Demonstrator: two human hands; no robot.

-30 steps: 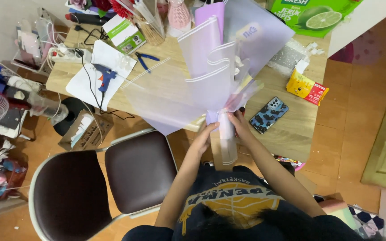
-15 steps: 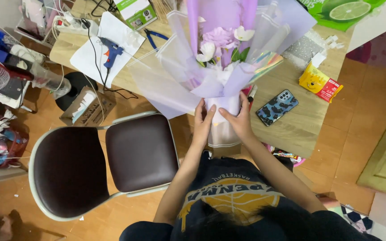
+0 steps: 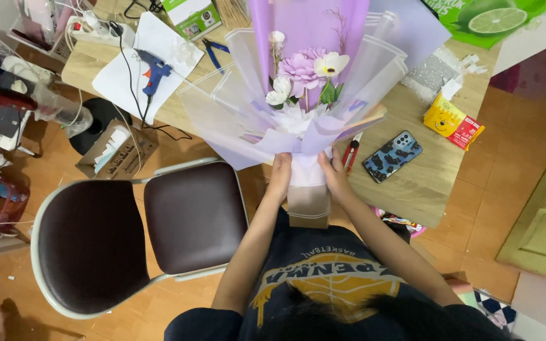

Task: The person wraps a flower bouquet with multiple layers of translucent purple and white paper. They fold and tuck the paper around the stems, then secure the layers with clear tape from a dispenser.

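left hand (image 3: 280, 172): wrapped around the left side of the neck of the big flower bunch in pale purple and see-through wrapping paper (image 3: 311, 95), fingers closed tight on the paper.
right hand (image 3: 331, 170): wrapped around the right side of the same neck, fingers closed tight on the paper, facing the left hand.
flower bunch: held up over the near edge of the light wooden surface (image 3: 412, 183), open end pointing away from the person. A purple flower and some white ones peek out of the middle. The stem end is wrapped in pale paper and points down at the person's dark shirt.
phone in a blue spotted case (image 3: 392, 156): lies flat on the surface, to the right of the right hand, not touching it.
red pen-shaped tool (image 3: 351, 151): lies on the surface just beside the right hand, partly under the paper.
yellow snack packet (image 3: 453, 122): on the surface, farther right than the phone.
blue glue gun (image 3: 151, 68): lies on a white sheet at the far left of the surface, its black cord hanging off the edge.
blue-handled pliers (image 3: 213, 50): on the surface, near the glue gun.
dark brown chair with a grey metal frame (image 3: 140, 230): stands on the orange floor, left of the person.
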